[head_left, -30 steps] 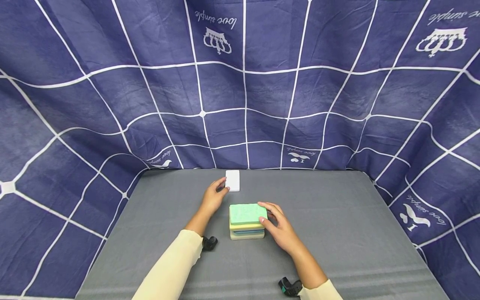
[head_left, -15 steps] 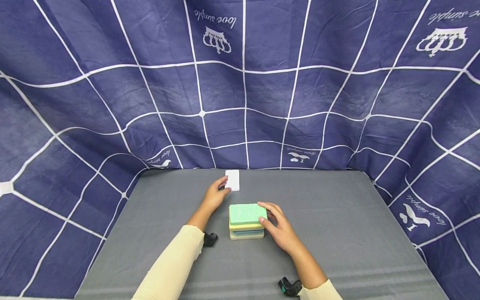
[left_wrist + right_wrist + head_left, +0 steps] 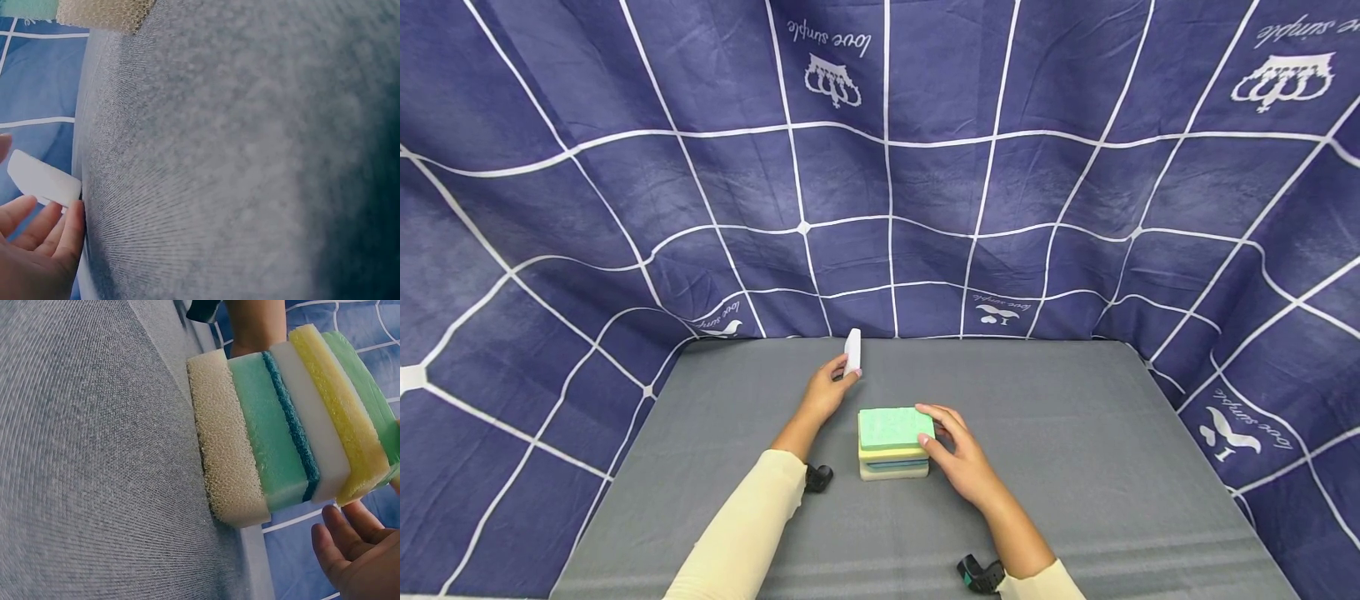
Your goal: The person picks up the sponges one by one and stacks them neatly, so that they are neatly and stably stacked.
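My left hand [image 3: 827, 393] pinches a white sponge [image 3: 853, 352] near the back of the table, and the sponge stands tilted up on its edge. The left wrist view shows the same white block [image 3: 45, 179] at the fingertips. Closer to me is a stack of sponges, with a light green sponge [image 3: 891, 427] on top. My right hand [image 3: 961, 457] holds that top one by its right end, thumb in front and fingers behind. Under it, the right wrist view shows a yellow sponge [image 3: 340, 412], a white one [image 3: 312, 419], a teal one [image 3: 265, 425] with a dark scouring layer, and a porous beige sponge [image 3: 225, 444] lowest.
A grey cloth covers the table [image 3: 1045, 433]. Behind it and at both sides hangs a blue curtain [image 3: 940, 192] with white grid lines. Black straps [image 3: 980, 575] are on both wrists.
The white sponge lay flat beside my left hand; now it is gripped and tipped upright, a little to the left. The right hand and the stack have stayed put.
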The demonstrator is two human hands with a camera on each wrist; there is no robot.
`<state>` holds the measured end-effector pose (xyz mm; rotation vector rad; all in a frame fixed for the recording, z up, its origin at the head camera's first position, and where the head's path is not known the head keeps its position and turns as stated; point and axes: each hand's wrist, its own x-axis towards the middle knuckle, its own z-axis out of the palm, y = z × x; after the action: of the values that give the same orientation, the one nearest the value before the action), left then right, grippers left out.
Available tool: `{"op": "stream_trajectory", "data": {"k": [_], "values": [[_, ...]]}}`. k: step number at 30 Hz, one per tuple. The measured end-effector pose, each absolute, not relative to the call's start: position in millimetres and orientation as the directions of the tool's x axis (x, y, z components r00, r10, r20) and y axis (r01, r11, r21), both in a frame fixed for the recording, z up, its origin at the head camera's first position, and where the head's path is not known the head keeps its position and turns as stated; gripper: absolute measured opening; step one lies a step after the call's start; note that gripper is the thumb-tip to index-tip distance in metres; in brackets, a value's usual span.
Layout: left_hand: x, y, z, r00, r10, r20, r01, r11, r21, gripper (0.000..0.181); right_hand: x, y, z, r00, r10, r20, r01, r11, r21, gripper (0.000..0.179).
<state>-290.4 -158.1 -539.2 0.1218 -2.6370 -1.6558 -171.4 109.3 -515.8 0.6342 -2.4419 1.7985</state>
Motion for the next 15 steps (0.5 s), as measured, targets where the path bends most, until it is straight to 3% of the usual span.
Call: {"op": "stream_trajectory", "data": {"k": [8,15], "values": [[-292.0,-158.0,-541.1,-0.991,-0.128,-0.038,-0.091,0.448,0.89,0.054,-171.2,108.8,-516.0,-0.92,-0.292,0.261,-0.337,0.251,-0.908,0.045],[-291.9,-155.5,-542.4,-0.984,-0.167,-0.062,-0.12,0.362,0.925,0.05,-168.4,106.3,-510.4,-0.935,-0.275,0.225,-0.301,0.275,-0.913,0.046]]}}
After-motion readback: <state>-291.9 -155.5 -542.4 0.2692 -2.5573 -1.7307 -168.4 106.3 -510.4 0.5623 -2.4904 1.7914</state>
